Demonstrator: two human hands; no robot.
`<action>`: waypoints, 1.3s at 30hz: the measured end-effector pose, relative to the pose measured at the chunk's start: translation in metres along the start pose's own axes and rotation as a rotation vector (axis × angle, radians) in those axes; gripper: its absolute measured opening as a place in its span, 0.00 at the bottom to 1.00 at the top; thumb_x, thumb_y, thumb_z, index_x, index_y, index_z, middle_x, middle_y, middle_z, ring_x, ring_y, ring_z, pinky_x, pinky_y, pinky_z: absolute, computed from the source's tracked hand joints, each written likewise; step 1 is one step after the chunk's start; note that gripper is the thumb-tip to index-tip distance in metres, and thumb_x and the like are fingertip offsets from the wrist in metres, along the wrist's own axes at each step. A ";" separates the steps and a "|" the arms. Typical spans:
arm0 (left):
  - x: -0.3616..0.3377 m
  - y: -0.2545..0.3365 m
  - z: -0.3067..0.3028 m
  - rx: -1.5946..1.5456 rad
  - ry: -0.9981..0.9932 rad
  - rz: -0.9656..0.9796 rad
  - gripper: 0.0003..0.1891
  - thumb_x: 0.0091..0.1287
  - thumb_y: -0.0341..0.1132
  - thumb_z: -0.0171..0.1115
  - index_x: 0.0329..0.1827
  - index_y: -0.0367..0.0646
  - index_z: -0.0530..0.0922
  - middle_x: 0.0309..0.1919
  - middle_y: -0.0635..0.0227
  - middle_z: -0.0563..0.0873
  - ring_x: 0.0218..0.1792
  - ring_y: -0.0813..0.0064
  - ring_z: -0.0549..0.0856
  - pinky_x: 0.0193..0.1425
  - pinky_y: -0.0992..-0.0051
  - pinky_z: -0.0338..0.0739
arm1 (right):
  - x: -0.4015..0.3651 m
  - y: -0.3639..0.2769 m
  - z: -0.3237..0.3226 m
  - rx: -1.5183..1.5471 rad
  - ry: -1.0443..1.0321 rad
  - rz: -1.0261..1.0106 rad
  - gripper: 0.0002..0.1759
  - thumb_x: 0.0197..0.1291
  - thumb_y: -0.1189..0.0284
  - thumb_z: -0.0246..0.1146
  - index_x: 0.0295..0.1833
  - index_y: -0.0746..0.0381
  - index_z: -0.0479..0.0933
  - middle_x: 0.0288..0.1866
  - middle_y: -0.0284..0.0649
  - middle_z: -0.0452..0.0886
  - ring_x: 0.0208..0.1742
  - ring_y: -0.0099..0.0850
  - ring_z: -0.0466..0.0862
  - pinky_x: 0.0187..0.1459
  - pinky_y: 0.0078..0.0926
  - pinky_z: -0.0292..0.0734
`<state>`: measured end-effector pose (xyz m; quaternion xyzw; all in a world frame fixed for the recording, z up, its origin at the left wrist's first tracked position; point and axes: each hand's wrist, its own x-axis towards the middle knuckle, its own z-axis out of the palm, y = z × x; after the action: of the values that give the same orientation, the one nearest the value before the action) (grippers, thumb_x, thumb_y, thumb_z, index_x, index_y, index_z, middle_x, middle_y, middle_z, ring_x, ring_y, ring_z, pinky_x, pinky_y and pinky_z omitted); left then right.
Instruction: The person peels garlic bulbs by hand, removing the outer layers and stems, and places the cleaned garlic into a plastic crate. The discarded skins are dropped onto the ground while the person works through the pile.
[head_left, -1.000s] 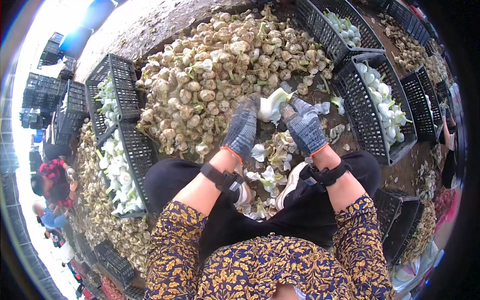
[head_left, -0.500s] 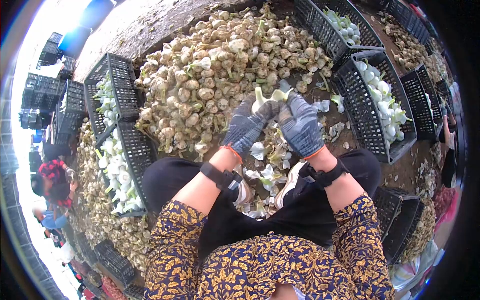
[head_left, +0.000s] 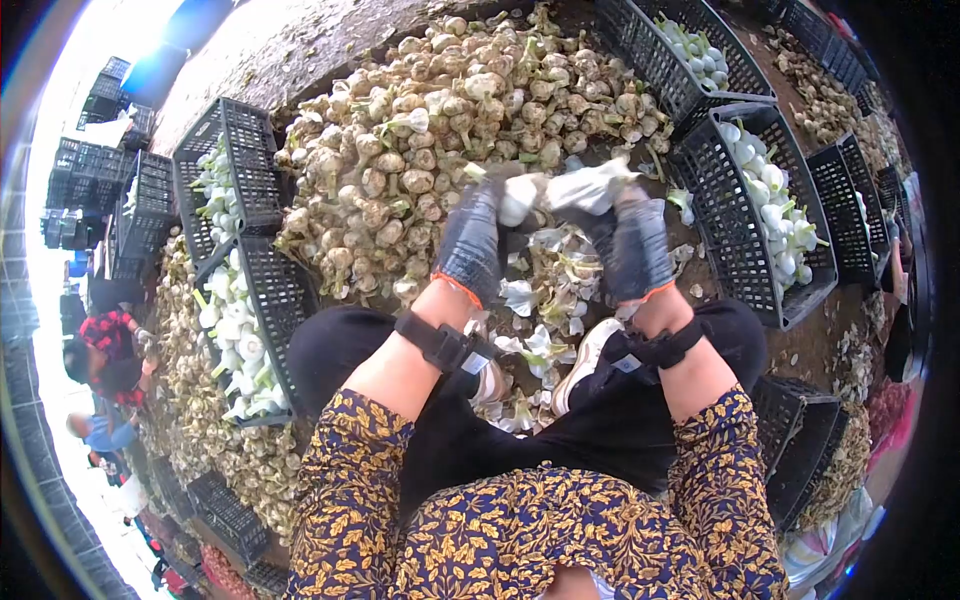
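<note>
My left hand (head_left: 472,238), in a grey work glove with an orange cuff, is closed around a white garlic bulb (head_left: 517,200). A pale stem sticks out on the far side of that glove. To the right, my right hand (head_left: 640,245), gloved the same way, grips a piece of white garlic skin (head_left: 590,188). Motion smears both hands and what they hold, and a small gap lies between the bulb and the skin. Just beyond my hands rises a heap of unpeeled, soil-stained garlic (head_left: 430,140). Loose peeled skins (head_left: 540,350) litter the ground between my shoes.
Black crates of white garlic bulbs stand at left (head_left: 262,310) and right (head_left: 720,215), with another crate (head_left: 650,55) behind the right one. More garlic (head_left: 210,400) lies at far left, near a person in red-and-black checks (head_left: 105,350). Empty black crates (head_left: 800,430) sit at my right.
My hands were together on one garlic bulb. They have moved apart, the left keeping the bulb and the right pulling a white skin away to the right.
</note>
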<state>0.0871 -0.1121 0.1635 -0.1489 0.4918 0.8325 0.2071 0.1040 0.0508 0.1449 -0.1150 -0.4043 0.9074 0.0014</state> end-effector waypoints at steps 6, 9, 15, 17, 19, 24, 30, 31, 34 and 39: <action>-0.002 0.011 -0.001 -0.225 0.086 0.058 0.22 0.67 0.52 0.45 0.46 0.41 0.75 0.37 0.63 0.83 0.35 0.70 0.82 0.37 0.74 0.78 | 0.003 -0.009 -0.026 -1.841 -0.595 -0.689 0.18 0.56 0.75 0.51 0.53 0.65 0.68 0.37 0.53 0.75 0.37 0.43 0.77 0.39 0.36 0.73; 0.014 0.000 -0.019 -0.020 0.106 0.065 0.25 0.68 0.53 0.43 0.42 0.37 0.76 0.35 0.62 0.83 0.36 0.72 0.82 0.37 0.74 0.77 | -0.013 -0.006 -0.005 -1.715 -0.533 -0.456 0.15 0.55 0.68 0.56 0.46 0.63 0.73 0.35 0.51 0.77 0.37 0.45 0.78 0.39 0.34 0.74; -0.010 0.007 -0.005 0.546 0.164 0.318 0.23 0.69 0.49 0.43 0.43 0.37 0.78 0.31 0.63 0.83 0.31 0.73 0.79 0.38 0.75 0.73 | -0.012 -0.017 0.016 -0.936 -0.317 0.080 0.20 0.60 0.58 0.53 0.44 0.65 0.74 0.33 0.42 0.79 0.34 0.33 0.80 0.37 0.28 0.75; -0.007 0.000 -0.011 0.725 0.121 0.492 0.18 0.69 0.43 0.44 0.41 0.35 0.76 0.31 0.59 0.80 0.32 0.67 0.78 0.39 0.72 0.72 | -0.012 -0.014 0.015 -0.679 -0.247 0.328 0.23 0.63 0.53 0.50 0.42 0.65 0.74 0.28 0.36 0.77 0.28 0.23 0.79 0.33 0.24 0.77; -0.009 -0.003 -0.009 0.895 0.052 0.681 0.12 0.68 0.34 0.45 0.39 0.34 0.74 0.35 0.54 0.78 0.37 0.57 0.77 0.43 0.67 0.71 | -0.015 -0.018 0.029 -0.563 -0.260 0.395 0.23 0.62 0.54 0.52 0.41 0.65 0.75 0.27 0.36 0.76 0.28 0.24 0.79 0.31 0.23 0.77; 0.005 -0.016 -0.024 1.231 -0.009 1.050 0.10 0.67 0.31 0.45 0.39 0.34 0.74 0.34 0.53 0.78 0.36 0.56 0.77 0.42 0.66 0.71 | -0.016 -0.029 0.033 -0.671 -0.321 0.468 0.20 0.57 0.58 0.60 0.43 0.65 0.75 0.29 0.37 0.78 0.29 0.25 0.81 0.29 0.21 0.78; -0.005 -0.006 -0.009 0.648 -0.008 0.577 0.15 0.69 0.38 0.46 0.38 0.36 0.78 0.30 0.59 0.80 0.31 0.67 0.79 0.38 0.71 0.73 | -0.010 -0.012 -0.001 -1.143 -0.448 -0.194 0.14 0.54 0.67 0.58 0.44 0.64 0.76 0.31 0.47 0.80 0.31 0.36 0.81 0.34 0.31 0.76; -0.002 -0.009 -0.013 0.662 0.001 0.615 0.16 0.69 0.39 0.46 0.39 0.37 0.78 0.31 0.58 0.81 0.31 0.67 0.80 0.38 0.72 0.73 | -0.006 -0.010 -0.008 -1.538 -0.613 -0.182 0.17 0.53 0.66 0.59 0.46 0.63 0.75 0.31 0.47 0.80 0.33 0.34 0.80 0.34 0.30 0.75; -0.006 -0.004 -0.008 0.634 0.038 0.520 0.15 0.69 0.39 0.46 0.39 0.38 0.78 0.31 0.58 0.82 0.32 0.66 0.80 0.39 0.72 0.73 | -0.009 -0.009 -0.013 -2.088 -0.799 -0.473 0.18 0.55 0.60 0.58 0.43 0.63 0.75 0.29 0.42 0.79 0.32 0.31 0.80 0.33 0.29 0.74; -0.007 -0.007 -0.010 0.889 -0.016 0.789 0.13 0.68 0.37 0.47 0.41 0.38 0.78 0.33 0.57 0.81 0.34 0.63 0.80 0.40 0.71 0.73 | -0.011 -0.017 0.020 -0.663 -0.288 0.483 0.25 0.59 0.50 0.54 0.35 0.65 0.73 0.24 0.39 0.77 0.23 0.28 0.79 0.26 0.25 0.75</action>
<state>0.0974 -0.1196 0.1567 0.1524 0.8099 0.5618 -0.0720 0.1088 0.0462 0.1730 -0.0726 -0.6315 0.7095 -0.3043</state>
